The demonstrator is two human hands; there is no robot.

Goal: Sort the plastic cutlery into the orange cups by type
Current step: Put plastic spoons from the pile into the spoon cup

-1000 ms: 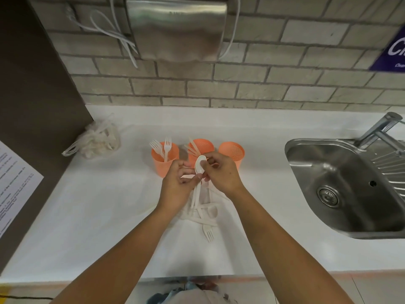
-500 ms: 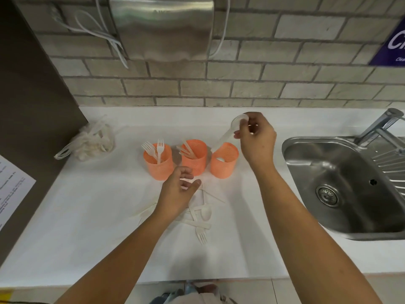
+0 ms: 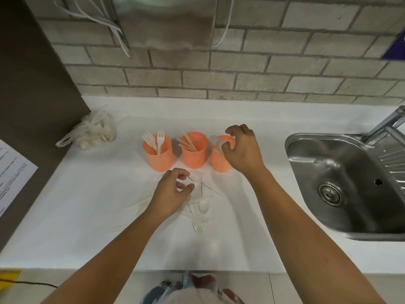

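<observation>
Three orange cups stand in a row on the white counter. The left cup holds forks, the middle cup holds knives, and a white spoon leans in the right cup. My right hand hovers over the right cup's rim, fingers loosely curled, holding nothing. In front of the cups lies a loose pile of white cutlery. My left hand hangs just above the pile's left side with its fingers loosely curled and nothing visibly in them.
A steel sink with a tap fills the right side. A crumpled plastic bag lies at the back left beside a dark panel. A printed sheet hangs at the left edge. The brick wall stands behind.
My right hand carried the spoon from the pile up to the right cup and let it go inside. My left hand stayed low over the pile.
</observation>
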